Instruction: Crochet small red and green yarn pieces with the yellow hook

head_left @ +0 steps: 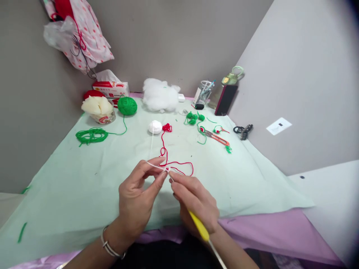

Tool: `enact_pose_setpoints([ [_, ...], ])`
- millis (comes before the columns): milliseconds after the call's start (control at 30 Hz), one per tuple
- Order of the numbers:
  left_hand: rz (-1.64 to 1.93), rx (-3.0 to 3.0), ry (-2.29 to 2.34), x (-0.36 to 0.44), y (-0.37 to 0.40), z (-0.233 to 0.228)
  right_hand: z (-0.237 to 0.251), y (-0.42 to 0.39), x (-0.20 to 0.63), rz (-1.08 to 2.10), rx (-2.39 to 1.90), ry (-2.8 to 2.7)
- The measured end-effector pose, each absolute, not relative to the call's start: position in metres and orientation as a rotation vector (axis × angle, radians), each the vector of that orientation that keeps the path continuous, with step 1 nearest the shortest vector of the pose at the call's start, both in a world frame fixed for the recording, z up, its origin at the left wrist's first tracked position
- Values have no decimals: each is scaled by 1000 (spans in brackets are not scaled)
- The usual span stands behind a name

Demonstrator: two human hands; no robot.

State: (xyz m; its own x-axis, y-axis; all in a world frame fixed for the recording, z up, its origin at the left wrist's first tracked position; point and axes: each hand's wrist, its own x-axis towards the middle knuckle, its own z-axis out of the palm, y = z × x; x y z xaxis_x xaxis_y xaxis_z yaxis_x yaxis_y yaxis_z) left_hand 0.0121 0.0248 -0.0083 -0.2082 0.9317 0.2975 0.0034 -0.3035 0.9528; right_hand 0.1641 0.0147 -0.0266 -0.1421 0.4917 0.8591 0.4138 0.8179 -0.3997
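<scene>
Between thumb and fingers, my left hand pinches a tiny red and white crochet piece, with white yarn running over the index finger. My right hand is closed around a crochet hook with a yellow grip; its tip meets the piece. Beyond the hands sits a white yarn ball, its strand coming toward my left hand. Beside it lies a small bundle of red yarn, from which a loose red strand loops down to the piece.
Green yarn and its coil lie left, near a tissue box. White stuffing rests against the back wall. To the right are an orange cutter, green scraps, a glass jar, a phone and a claw clip.
</scene>
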Motion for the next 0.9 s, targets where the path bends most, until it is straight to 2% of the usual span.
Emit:
enact_pose_setpoints([
  [67,1654,1399,1218,10,25,-12,-30,13,164,-32,-690,-1815],
  [167,1653,1465,1228,7,24,-14,-30,13,163,51,-695,-1786],
  [367,1609,1304,1143,7,22,-8,-10,30,160,807,-638,-1323],
  [467,1516,1113,1065,7,26,-5,-6,36,160,972,-594,-1230],
  [667,1367,1009,992,6,33,-7,-6,32,163,769,-634,-1354],
  [900,1507,1312,1143,9,29,-5,2,21,174,403,-767,-1687],
])
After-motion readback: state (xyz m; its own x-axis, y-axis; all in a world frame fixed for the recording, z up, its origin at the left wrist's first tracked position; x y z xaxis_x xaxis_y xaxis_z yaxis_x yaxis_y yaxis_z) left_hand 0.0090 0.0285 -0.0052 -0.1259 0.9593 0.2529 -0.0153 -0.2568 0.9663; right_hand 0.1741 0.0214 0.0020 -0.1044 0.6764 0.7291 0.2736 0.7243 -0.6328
